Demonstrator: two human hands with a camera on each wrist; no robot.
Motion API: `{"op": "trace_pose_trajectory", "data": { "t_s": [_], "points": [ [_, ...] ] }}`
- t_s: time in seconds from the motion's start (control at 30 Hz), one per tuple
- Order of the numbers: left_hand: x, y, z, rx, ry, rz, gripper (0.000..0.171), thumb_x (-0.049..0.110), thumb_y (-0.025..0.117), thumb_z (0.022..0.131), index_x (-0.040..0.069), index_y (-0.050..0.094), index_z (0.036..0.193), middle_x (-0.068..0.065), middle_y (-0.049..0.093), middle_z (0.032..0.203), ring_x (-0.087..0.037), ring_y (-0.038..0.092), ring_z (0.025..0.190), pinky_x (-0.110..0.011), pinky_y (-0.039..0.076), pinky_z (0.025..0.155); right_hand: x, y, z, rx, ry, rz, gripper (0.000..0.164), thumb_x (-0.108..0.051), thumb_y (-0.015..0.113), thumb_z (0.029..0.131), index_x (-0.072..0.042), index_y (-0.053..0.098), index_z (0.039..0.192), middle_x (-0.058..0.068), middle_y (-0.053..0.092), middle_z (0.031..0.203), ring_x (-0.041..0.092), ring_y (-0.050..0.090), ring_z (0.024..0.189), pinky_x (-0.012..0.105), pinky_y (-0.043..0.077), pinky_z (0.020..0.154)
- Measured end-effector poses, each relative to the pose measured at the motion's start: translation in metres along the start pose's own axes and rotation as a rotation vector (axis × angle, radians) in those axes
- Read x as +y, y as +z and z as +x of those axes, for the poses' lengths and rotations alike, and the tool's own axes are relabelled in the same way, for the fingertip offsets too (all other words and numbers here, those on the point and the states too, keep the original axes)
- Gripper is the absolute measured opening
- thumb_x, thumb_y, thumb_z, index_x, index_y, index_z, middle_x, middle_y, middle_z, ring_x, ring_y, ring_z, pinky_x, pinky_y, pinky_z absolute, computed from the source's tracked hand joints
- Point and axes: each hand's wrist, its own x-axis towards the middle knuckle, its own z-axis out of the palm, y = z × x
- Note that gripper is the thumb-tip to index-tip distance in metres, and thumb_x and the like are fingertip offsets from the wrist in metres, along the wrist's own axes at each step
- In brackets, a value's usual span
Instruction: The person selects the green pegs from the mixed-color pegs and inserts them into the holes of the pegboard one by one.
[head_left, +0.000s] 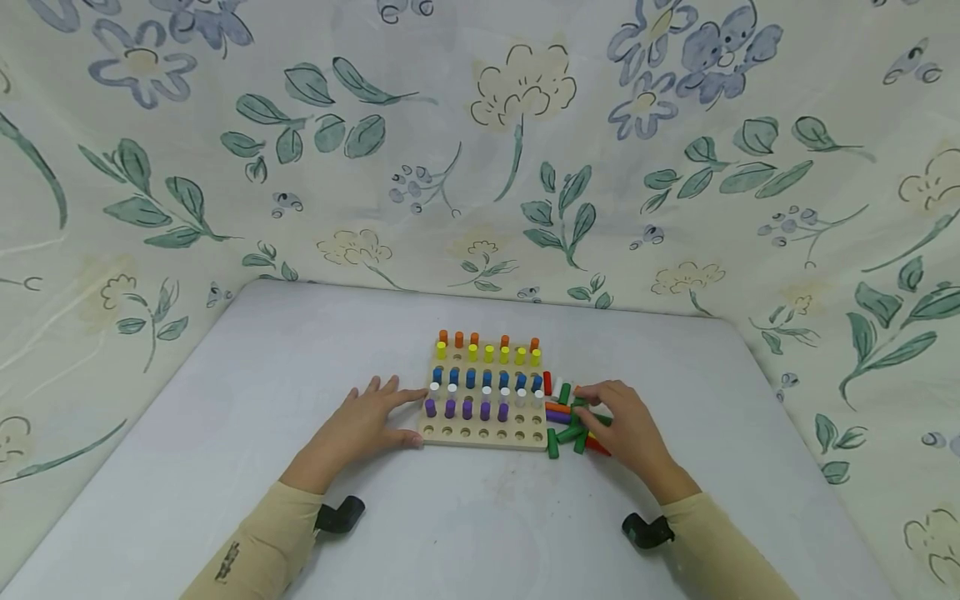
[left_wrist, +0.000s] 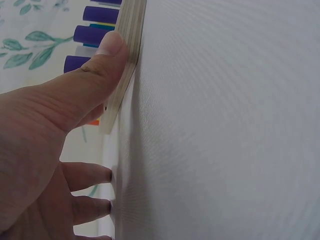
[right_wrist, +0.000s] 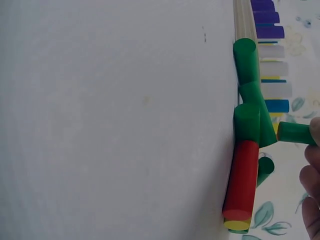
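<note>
A wooden pegboard (head_left: 480,443) lies on the table with rows of orange, yellow, blue, white and purple pegs standing in it. My left hand (head_left: 367,425) rests at its left side, fingers spread. In the left wrist view the thumb (left_wrist: 111,47) presses against the board's edge. My right hand (head_left: 630,429) is over a heap of loose pegs beside the board's right edge. Between its fingertips it pinches a green peg (right_wrist: 295,133), seen in the right wrist view. Under it lie more green pegs and a red peg (right_wrist: 242,175).
Holes show in the board's front row, with a few more among the filled rows. Loose purple (head_left: 558,416), red (head_left: 547,382) and white pegs lie close to the board's right edge. White cloth (head_left: 480,533) covers the table, and a floral curtain (head_left: 450,167) hangs behind it.
</note>
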Motion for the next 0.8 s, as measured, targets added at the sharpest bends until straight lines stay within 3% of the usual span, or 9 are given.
{"op": "trace_pose_trajectory", "data": {
  "t_s": [0.6,0.8],
  "points": [
    [0.0,0.001,-0.001,0.003,-0.004,0.009,0.081,0.056,0.079,0.08,0.023,0.053,0.15,-0.031,0.034,0.157,-0.059,0.021,0.145,-0.073,0.016,0.116,-0.009,0.009,0.004,0.015,-0.056,0.022,0.025,-0.014,0.084,0.086,-0.011,0.074,0.108,0.001,0.073,0.103,0.018,0.062,0.097,0.044,0.057,0.089],
    [0.001,0.001,-0.001,0.007,-0.003,0.007,0.081,0.055,0.079,0.08,0.022,0.054,0.149,-0.032,0.034,0.157,-0.059,0.021,0.145,-0.073,0.016,0.116,-0.014,0.013,0.004,-0.006,-0.053,0.016,0.025,-0.015,0.083,0.086,-0.013,0.073,0.109,-0.002,0.071,0.1,0.016,0.059,0.09,0.038,0.055,0.079]
  ]
}}
